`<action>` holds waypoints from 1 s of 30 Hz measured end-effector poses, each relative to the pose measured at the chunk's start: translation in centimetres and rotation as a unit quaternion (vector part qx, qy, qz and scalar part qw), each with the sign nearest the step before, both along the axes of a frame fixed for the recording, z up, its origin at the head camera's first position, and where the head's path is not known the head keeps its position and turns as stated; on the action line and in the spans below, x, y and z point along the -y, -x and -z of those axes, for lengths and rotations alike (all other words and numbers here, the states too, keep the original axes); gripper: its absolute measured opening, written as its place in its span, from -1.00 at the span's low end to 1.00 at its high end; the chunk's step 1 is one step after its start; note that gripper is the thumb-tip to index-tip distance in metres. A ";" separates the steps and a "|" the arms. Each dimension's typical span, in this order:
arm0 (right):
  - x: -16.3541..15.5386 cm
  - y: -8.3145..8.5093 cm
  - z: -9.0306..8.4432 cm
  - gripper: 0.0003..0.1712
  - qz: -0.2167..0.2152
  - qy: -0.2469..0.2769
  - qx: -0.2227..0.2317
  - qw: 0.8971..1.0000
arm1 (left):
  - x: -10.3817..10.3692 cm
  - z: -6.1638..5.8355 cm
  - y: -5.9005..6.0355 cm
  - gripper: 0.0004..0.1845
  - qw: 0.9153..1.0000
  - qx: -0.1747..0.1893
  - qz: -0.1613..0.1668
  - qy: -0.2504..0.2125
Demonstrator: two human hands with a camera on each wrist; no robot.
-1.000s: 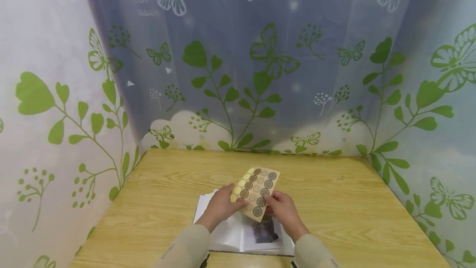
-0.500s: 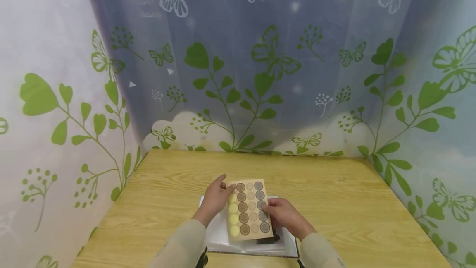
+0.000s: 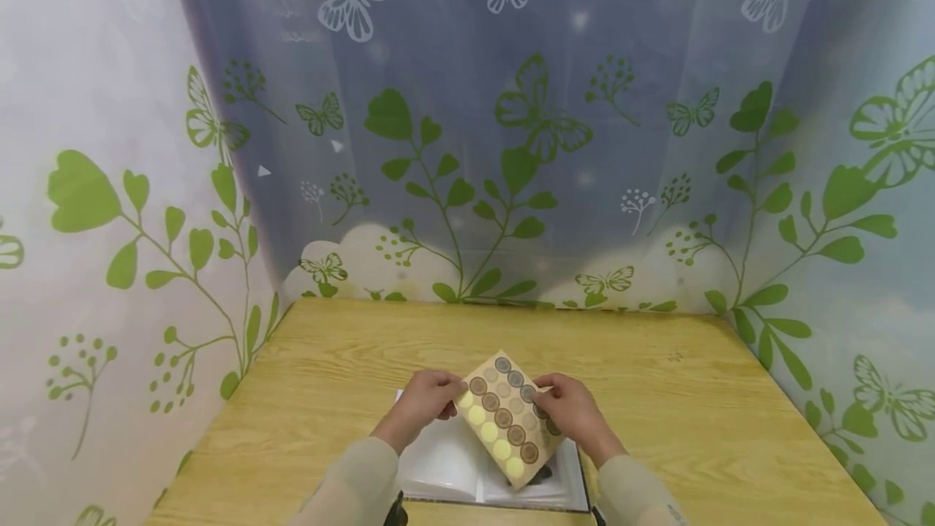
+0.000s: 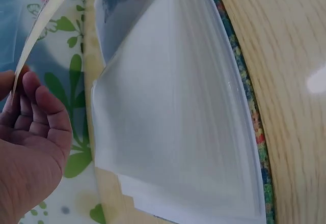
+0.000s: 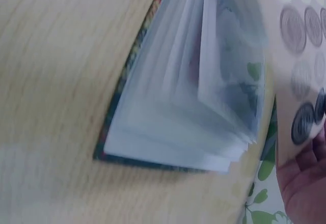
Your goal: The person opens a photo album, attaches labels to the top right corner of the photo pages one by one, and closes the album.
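A tan sticker sheet [image 3: 507,416] with rows of round brown, grey and yellow stickers is held tilted above an open photo album [image 3: 445,465]. My left hand [image 3: 447,401] pinches the sheet's left edge, fingers curled. On the sheet's right edge my right hand [image 3: 548,396] grips it with bent fingers. In the left wrist view the sheet's thin edge [image 4: 43,23] meets my left hand [image 4: 20,89] above the album's clear pages [image 4: 173,112]. The right wrist view, blurred, shows the sheet [image 5: 300,40], my right hand [image 5: 308,180] and the fanned album pages [image 5: 188,107].
The album lies near the front edge of a light wooden table [image 3: 657,396]. A curtain with green leaves and butterflies [image 3: 511,144] closes in the table at the back and on both sides.
The sheet has turned from nearly upright to diagonal, one corner now pointing away. My left hand went from spread on its top left corner to a pinch on its edge. My right hand moved up.
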State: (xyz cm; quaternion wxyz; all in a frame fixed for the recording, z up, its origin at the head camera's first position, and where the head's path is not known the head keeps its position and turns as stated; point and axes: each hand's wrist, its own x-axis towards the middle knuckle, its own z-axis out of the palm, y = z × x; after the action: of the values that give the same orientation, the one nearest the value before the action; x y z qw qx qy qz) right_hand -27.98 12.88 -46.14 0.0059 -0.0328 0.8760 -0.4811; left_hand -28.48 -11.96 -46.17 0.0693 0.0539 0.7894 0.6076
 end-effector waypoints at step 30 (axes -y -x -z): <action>5.1 -1.0 1.6 -0.85 -0.029 -0.152 -0.215 0.964 | -2.5 2.3 -1.6 -0.75 0.996 0.017 -0.040 -0.082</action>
State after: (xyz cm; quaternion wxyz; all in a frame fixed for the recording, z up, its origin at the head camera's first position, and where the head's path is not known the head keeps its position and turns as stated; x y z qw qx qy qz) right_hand -27.00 7.79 -47.71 -0.1641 -0.1593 0.9183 -0.3232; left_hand -26.83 -9.47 -48.48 0.0538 0.0176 0.7374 0.6730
